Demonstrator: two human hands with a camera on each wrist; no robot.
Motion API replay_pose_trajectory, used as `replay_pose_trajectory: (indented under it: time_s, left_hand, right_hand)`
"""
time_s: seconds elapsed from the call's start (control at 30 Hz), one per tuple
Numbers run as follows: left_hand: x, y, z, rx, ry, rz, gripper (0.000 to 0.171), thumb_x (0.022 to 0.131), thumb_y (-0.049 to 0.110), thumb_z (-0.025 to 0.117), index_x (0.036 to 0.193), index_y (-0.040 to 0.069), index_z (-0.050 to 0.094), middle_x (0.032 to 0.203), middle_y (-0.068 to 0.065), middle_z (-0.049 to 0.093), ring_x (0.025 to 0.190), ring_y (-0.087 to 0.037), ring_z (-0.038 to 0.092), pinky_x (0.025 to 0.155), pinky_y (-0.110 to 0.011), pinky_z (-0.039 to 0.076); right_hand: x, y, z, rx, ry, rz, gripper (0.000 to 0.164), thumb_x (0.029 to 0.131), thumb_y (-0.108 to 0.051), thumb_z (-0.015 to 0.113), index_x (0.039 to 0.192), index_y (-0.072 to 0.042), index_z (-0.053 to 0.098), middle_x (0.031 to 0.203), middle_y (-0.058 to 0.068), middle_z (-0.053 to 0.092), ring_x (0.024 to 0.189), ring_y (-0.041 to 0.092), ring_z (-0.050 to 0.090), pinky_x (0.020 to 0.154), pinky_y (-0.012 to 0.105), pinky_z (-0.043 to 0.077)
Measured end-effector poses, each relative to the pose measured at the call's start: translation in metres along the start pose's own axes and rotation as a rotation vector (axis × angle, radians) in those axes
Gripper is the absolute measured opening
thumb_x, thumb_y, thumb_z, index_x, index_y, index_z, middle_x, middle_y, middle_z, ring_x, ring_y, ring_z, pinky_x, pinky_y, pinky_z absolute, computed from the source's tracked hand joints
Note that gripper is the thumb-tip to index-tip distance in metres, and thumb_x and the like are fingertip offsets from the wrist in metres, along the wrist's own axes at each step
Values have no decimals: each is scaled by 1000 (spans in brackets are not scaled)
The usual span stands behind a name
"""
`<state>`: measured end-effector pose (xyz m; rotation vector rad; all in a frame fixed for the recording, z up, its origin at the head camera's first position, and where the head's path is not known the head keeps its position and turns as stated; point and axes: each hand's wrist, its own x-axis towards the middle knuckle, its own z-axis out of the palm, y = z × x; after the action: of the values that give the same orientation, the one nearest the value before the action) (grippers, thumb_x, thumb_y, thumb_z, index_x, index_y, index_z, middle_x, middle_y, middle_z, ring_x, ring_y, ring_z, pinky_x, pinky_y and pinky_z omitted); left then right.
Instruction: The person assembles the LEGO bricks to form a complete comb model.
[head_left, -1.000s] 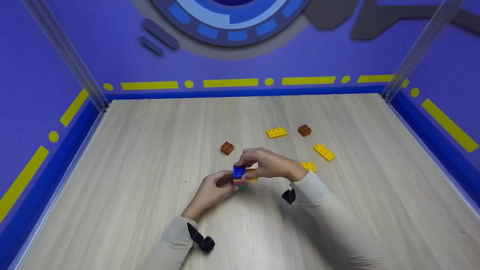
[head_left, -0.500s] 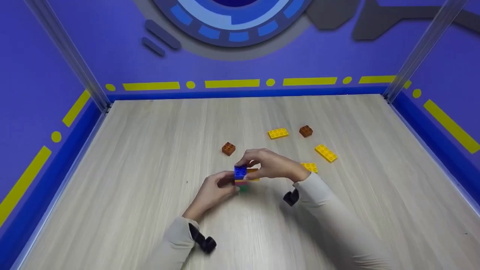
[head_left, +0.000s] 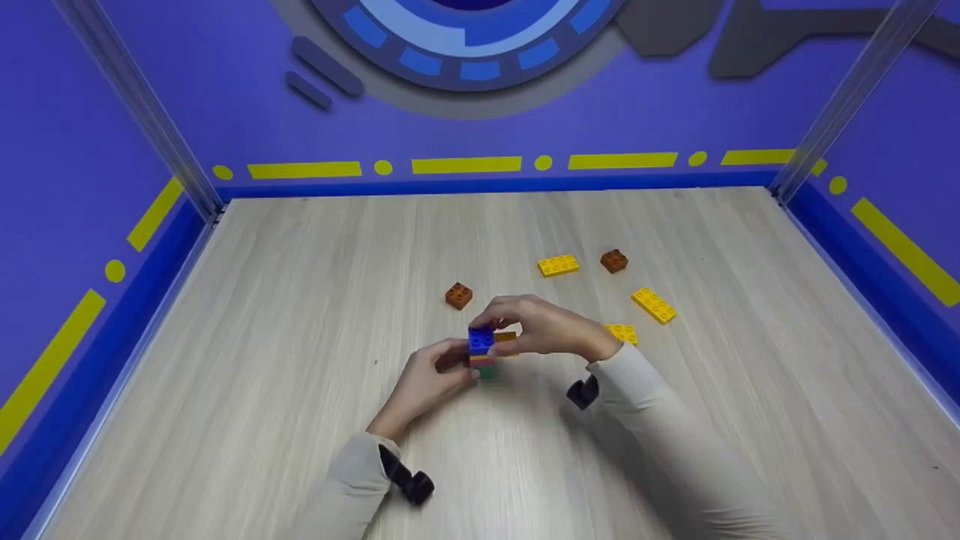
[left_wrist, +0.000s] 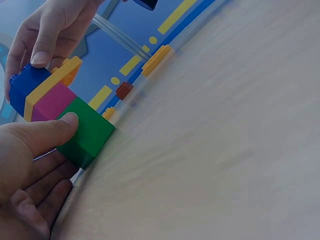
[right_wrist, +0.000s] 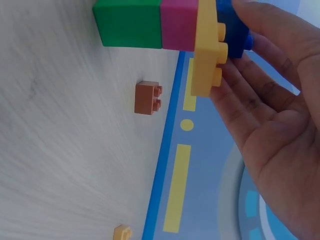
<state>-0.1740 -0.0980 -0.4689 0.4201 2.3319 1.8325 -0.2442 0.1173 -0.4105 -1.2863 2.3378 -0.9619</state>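
Note:
A stack of toy building bricks stands on the table between the hands. Its green brick (left_wrist: 95, 127) is at the bottom, with a pink brick (left_wrist: 54, 101) above it. Over the pink one lies a yellow plate (right_wrist: 205, 65) that juts out to the right, studs up. On top sits a blue brick (head_left: 481, 340). My left hand (head_left: 424, 384) holds the stack low down, its thumb on the green brick. My right hand (head_left: 544, 330) pinches the blue brick between thumb and fingers. The right fingers partly hide the yellow plate in the head view.
Behind the stack lies a brown brick (head_left: 459, 295). Farther right are a second brown brick (head_left: 614, 260) and loose yellow plates (head_left: 558, 265), (head_left: 654, 305); another yellow plate (head_left: 622, 334) is partly hidden by the right wrist. Blue-purple walls (head_left: 480, 135) enclose the table.

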Motion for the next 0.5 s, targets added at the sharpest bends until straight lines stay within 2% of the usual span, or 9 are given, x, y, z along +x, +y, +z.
replay_pose_trajectory:
  time_s: [0.27, 0.5]
  left_hand:
    - [1, -1, 1, 9, 8, 11, 39, 83, 3, 71, 121, -2, 62, 121, -20, 65, 115, -32, 61, 103, -46, 46]
    - [0, -2, 1, 12, 7, 1, 41, 84, 3, 70, 123, -1, 61, 122, -19, 65, 116, -31, 61, 103, -46, 46]
  right_hand:
    - [-3, 1, -4, -40, -2, -10, 40, 88, -17, 70, 127, -9, 62, 120, 5, 64, 110, 20, 62, 98, 40, 51]
    - [-7, 4, -11, -55, 31, 50, 41, 90, -24, 68, 128, -10, 61, 123, 8, 63, 111, 31, 60, 97, 47, 51]
